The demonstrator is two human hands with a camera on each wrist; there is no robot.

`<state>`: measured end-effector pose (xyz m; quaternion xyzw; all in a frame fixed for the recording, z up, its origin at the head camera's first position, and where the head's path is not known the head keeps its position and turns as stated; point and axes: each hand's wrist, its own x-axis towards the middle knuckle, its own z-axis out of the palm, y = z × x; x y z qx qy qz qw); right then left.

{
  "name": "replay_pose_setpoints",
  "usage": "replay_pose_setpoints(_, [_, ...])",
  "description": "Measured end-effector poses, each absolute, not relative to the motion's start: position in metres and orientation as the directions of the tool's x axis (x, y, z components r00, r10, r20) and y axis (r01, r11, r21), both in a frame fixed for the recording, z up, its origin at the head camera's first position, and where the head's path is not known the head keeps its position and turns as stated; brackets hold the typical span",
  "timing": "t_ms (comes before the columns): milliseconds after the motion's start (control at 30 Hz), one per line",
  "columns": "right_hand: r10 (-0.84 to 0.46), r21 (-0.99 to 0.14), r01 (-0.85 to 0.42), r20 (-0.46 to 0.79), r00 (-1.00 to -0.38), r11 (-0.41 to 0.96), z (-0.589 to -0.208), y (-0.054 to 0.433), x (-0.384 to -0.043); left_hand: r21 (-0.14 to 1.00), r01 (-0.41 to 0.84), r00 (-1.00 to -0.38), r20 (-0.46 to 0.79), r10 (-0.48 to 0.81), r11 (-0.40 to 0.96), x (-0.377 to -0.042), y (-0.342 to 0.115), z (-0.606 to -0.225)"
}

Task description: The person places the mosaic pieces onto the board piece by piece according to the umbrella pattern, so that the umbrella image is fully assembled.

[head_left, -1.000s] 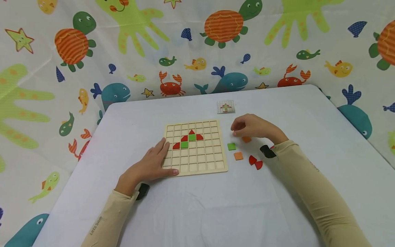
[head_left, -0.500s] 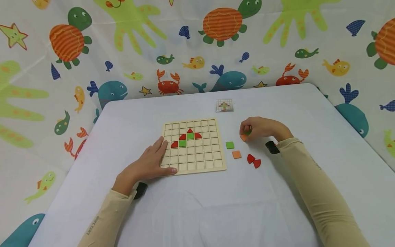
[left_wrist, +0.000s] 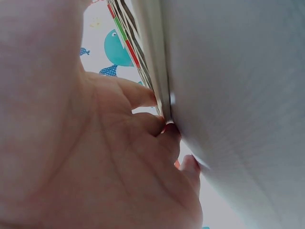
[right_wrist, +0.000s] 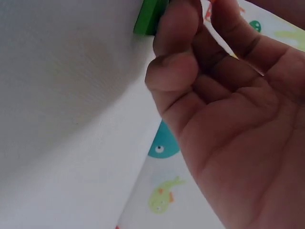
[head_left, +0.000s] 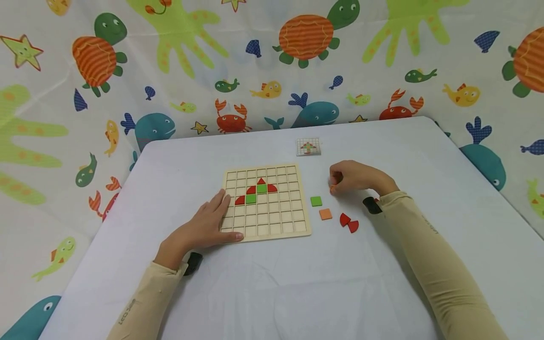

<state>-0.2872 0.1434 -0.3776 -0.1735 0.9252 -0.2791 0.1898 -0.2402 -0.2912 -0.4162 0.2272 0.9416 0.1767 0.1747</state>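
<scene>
My left hand (head_left: 197, 226) rests along the left edge of a wooden grid board (head_left: 286, 218), fingers stretched up its side and thumb on the front edge. Several red pieces (head_left: 252, 190) and two green squares (head_left: 251, 199) sit in its cells. Right of the board, my right hand (head_left: 354, 178) has curled fingers, with thumb and forefinger meeting around an orange tile mostly hidden by the hand. In the right wrist view a green tile (right_wrist: 150, 19) shows beside the curled fingers. The left wrist view shows the left fingers (left_wrist: 145, 95) against the board's edge.
Between the board and right hand lie a green square (head_left: 316, 201) and an orange square (head_left: 325, 214). Two red quarter-circle pieces (head_left: 349, 222) lie nearby. A small pattern card (head_left: 308, 147) is behind the board. A printed cloth (head_left: 250, 47) hangs behind the white table (head_left: 263, 293).
My right hand has moved slightly right and over the orange tile, its fingers closing; that tile no longer shows on the table. The left hand stays on the board.
</scene>
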Motion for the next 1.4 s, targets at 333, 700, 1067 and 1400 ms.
replay_pose_setpoints(333, [-0.427,-0.783,-0.153,-0.156,-0.891,0.603,-0.378,0.137,-0.29,0.415,0.367,-0.836,-0.245,0.491,0.832,-0.238,-0.292,-0.416])
replay_pose_setpoints(700, [-0.349,-0.951,0.017,-0.129,-0.928,0.308,-0.382,0.107,-0.288,0.413,0.361,-0.838,-0.248,0.485,0.836,-0.237,-0.293,-0.412])
replay_pose_setpoints(1067, [-0.349,-0.988,0.045,-0.095,-0.932,0.148,-0.373,0.075,-0.278,0.405,0.362,-0.84,-0.25,0.482,0.84,-0.237,-0.291,-0.412])
replay_pose_setpoints(1400, [-0.358,-0.996,0.077,-0.091,-0.929,0.052,-0.371,0.038,-0.282,0.405,0.36,-0.837,-0.259,0.482,0.841,-0.237,-0.287,-0.412])
